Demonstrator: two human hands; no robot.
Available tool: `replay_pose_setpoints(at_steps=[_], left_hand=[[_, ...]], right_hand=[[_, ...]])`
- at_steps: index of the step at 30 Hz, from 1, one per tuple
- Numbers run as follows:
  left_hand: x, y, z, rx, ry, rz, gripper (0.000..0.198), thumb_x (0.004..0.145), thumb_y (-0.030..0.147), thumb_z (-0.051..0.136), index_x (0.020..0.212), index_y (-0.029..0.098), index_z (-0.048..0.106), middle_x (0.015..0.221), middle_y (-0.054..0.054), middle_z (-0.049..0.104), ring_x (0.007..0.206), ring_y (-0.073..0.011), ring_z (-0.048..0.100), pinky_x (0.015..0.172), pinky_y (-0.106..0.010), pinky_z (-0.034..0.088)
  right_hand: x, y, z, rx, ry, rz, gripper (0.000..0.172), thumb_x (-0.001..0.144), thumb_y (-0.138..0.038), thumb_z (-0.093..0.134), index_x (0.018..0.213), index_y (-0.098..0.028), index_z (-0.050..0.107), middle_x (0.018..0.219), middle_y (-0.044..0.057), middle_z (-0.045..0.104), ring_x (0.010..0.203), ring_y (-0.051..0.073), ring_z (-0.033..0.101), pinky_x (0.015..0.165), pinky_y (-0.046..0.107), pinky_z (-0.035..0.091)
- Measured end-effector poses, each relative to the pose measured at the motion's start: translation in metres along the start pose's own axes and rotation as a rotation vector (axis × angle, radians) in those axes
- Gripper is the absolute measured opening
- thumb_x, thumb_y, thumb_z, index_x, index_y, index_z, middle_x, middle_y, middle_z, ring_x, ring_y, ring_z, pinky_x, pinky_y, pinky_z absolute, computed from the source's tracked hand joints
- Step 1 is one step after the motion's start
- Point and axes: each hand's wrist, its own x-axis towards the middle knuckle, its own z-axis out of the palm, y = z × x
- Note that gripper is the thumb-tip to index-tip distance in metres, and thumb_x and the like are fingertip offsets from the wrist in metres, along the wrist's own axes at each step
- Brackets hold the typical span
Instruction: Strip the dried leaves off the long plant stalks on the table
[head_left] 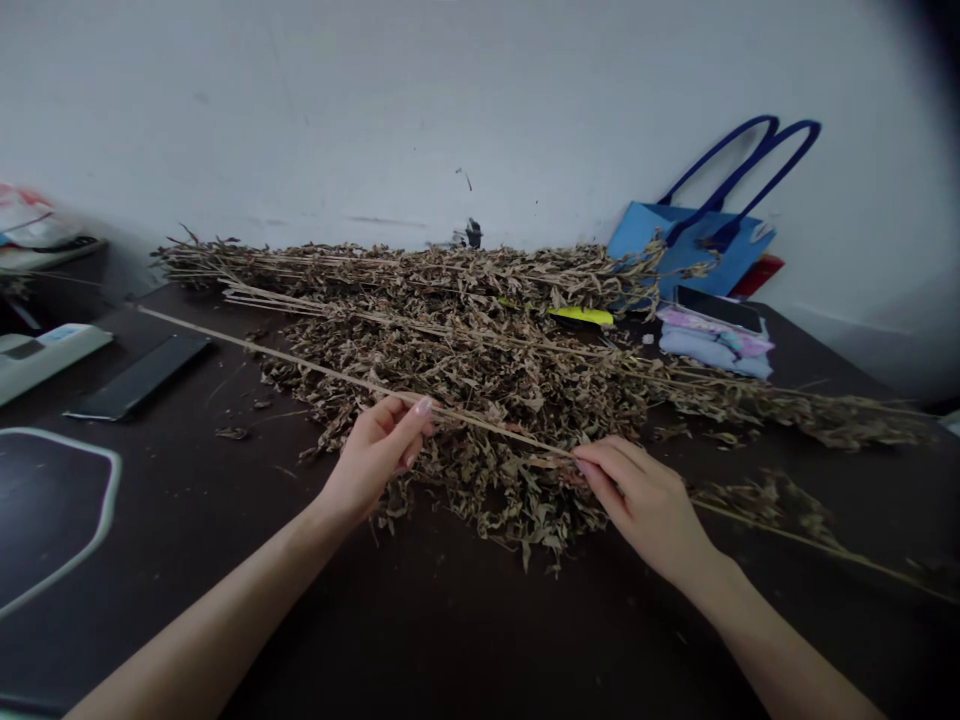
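Observation:
A long, thin dried plant stem (300, 361) slants across the view, its bare end reaching toward the upper left. My left hand (382, 445) is closed on it near the middle, thumb on top. Further right along the same stem, my right hand (637, 490) pinches it between thumb and fingers. Leafy growth of the stem shows beyond my right hand, on the right side. Under and behind both hands lies a heap of dry, curled leaves (495, 500). More dried leafy stalks (390, 268) are stacked along the wall behind the heap.
On the dark table (360, 640), a black flat object (142, 378) and a white device (52, 355) sit at the left. A blue bag (690, 250) stands at the back right, with a phone (718, 308) on folded cloth (712, 345) before it. Something yellow (583, 315) pokes from the stalks.

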Motion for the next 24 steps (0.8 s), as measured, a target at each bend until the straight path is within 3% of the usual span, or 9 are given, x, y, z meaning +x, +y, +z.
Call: replay_pose_setpoints(at_steps=[9, 16, 24], left_hand=[[-0.003, 0.0009, 0.0032, 0.224, -0.043, 0.078, 0.014, 0.078, 0.03, 0.064, 0.082, 0.017, 0.065, 0.066, -0.001, 0.057, 0.047, -0.0074, 0.039, 0.039, -0.019, 0.028], [-0.0045, -0.0066, 0.0014, 0.425, -0.077, 0.178, 0.016, 0.08, 0.027, 0.061, 0.091, 0.017, 0.067, 0.082, -0.006, 0.067, 0.072, -0.0147, 0.058, 0.062, -0.023, 0.045], [-0.0098, -0.0069, 0.0057, 0.524, -0.066, 0.238, 0.016, 0.081, 0.027, 0.06, 0.093, 0.019, 0.065, 0.083, -0.006, 0.065, 0.067, -0.0147, 0.058, 0.057, -0.024, 0.044]], right_hand=[[0.0002, -0.0004, -0.0021, 0.011, 0.032, -0.003, 0.017, 0.089, -0.016, 0.045, 0.1, -0.018, 0.058, 0.089, 0.006, 0.062, 0.08, 0.014, 0.059, 0.072, 0.027, 0.048], [0.0004, -0.0023, -0.0027, 0.027, 0.068, 0.001, 0.013, 0.087, -0.018, 0.051, 0.098, -0.019, 0.057, 0.084, 0.003, 0.062, 0.077, 0.013, 0.059, 0.072, 0.026, 0.047], [0.0006, -0.0053, -0.0046, 0.024, 0.005, 0.015, 0.011, 0.089, -0.017, 0.048, 0.094, -0.018, 0.057, 0.08, 0.003, 0.059, 0.073, 0.012, 0.056, 0.069, 0.025, 0.044]])
